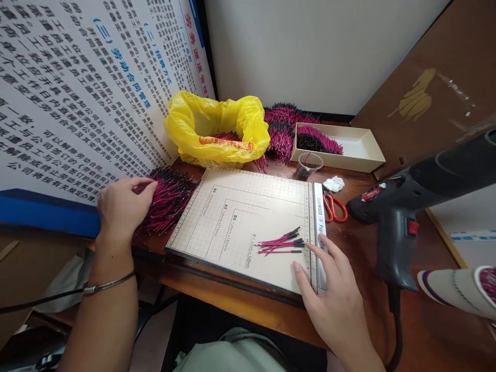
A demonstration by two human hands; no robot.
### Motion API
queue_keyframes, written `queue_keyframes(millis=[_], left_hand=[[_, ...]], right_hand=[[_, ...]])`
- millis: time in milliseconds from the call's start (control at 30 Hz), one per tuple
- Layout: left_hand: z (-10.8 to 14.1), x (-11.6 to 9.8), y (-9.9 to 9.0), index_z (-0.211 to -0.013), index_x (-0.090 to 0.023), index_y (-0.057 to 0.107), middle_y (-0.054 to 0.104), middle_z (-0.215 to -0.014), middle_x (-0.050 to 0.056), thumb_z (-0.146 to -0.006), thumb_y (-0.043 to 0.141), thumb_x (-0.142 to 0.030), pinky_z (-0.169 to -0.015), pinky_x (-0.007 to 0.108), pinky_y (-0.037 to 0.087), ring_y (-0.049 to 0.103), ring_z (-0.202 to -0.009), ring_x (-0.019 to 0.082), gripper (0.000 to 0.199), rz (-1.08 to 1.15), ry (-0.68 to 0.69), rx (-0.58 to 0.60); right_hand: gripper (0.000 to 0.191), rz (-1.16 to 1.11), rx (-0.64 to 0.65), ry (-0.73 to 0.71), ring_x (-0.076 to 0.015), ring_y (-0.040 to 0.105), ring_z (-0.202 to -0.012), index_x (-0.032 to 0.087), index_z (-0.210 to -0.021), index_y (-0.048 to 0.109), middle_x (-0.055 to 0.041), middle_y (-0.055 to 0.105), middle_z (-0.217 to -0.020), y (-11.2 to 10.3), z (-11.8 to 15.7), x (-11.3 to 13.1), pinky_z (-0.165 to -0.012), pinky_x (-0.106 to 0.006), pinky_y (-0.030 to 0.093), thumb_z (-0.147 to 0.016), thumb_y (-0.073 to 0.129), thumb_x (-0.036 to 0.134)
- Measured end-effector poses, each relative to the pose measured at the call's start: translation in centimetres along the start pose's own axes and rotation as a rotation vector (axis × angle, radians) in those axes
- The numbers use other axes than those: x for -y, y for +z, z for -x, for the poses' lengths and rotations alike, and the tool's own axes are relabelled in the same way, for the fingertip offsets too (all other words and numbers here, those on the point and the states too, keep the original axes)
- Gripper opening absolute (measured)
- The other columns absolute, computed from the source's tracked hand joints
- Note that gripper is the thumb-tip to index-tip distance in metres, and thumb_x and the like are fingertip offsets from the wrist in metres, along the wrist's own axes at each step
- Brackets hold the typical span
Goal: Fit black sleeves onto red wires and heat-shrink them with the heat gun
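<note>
My left hand (124,206) is at a pile of short pink wires with black ends (170,199), left of the paper cutter board (194,227). Its thumb and fingers are pinched together over the pile's edge; what they hold is hidden. My right hand (331,289) rests on the board's right edge, fingers spread and nothing gripped. Beside its fingertips lies a small group of wires (279,245), loosely fanned on the board, black ends toward the hand.
A yellow plastic bag (186,137) lines a container behind the board. Further right are more wires (281,134), a cardboard box (362,147), a clear cup (310,164), crumpled tissue (334,183) and orange-handled scissors (341,209). A black heat gun (395,227) and a paper cup (453,289) stand at right.
</note>
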State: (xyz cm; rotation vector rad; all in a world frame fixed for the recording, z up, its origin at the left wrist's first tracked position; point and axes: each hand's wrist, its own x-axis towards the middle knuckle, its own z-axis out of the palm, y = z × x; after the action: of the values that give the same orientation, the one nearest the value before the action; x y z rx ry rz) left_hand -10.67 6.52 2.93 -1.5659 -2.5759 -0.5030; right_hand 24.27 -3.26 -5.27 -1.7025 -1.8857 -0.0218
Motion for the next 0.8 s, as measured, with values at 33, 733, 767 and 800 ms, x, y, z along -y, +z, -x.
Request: queue_keyframes(millis=[33,733,767,800], left_hand=[[0.4,-0.6,0.1,-0.102,-0.019,0.077,0.077,-0.096,0.007,-0.087,0.058,-0.040,-0.076,0.034,0.044,0.064,-0.085,0.026,0.032,0.011,0.018,-0.007],[10.6,-14.0,3.6,-0.089,-0.021,0.076,0.076,-0.090,0.005,-0.092,0.061,-0.023,-0.077,0.035,0.047,0.066,-0.083,0.022,0.015,0.372,0.827,0.723],[10.4,-14.1,3.5,-0.087,-0.021,0.076,0.076,-0.088,0.004,-0.092,0.062,-0.023,-0.075,0.033,0.047,0.067,-0.082,0.021,0.015,0.362,0.822,0.734],[10.2,-14.2,3.3,-0.086,-0.021,0.077,0.076,-0.086,0.004,-0.092,0.062,-0.023,-0.074,0.033,0.046,0.067,-0.081,0.021,0.016,0.347,0.817,0.744]], right_hand=[[0.037,-0.003,0.002,0.002,-0.0292,0.064,-0.116,0.017,-0.118,0.063,-0.0140,0.061,-0.135,0.0,0.0,0.1,-0.086,-0.045,0.059,-0.098,0.050,0.046],[0.034,-0.086,0.030,0.098,-0.0272,0.062,-0.122,0.016,-0.119,0.066,-0.0138,0.061,-0.137,-0.6,0.0,1.4,-0.096,-0.044,0.060,-0.094,0.055,0.036],[0.034,-0.085,0.030,0.099,-0.0272,0.062,-0.122,0.016,-0.119,0.066,-0.0136,0.061,-0.137,-0.6,0.0,1.4,-0.096,-0.044,0.060,-0.094,0.055,0.036],[0.033,-0.082,0.029,0.099,-0.0271,0.062,-0.122,0.016,-0.119,0.066,-0.0135,0.061,-0.137,-0.6,0.0,1.4,-0.096,-0.043,0.060,-0.094,0.055,0.036]])
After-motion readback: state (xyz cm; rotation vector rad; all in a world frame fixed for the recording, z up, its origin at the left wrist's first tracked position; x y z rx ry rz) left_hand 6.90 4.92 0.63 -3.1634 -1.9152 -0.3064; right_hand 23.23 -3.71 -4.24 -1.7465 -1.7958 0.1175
